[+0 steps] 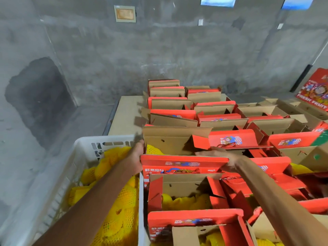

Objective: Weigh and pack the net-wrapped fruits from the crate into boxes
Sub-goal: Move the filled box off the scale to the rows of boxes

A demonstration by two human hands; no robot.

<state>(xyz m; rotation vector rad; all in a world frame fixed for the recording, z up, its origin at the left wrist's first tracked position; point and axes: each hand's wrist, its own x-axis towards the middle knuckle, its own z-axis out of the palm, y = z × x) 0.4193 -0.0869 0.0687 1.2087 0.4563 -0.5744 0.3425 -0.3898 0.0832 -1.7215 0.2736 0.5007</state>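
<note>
I see left hand (pixel 137 159) and right hand (pixel 219 158) gripping opposite ends of one red box (pixel 182 166), beside the fruit crate (pixel 83 144).

The crate (pixel 85 144) of net-wrapped fruits (pixel 122 197) stands left of the rows of open boxes (pixel 200 110), which reach back toward the wall (pixel 177 50).
</note>
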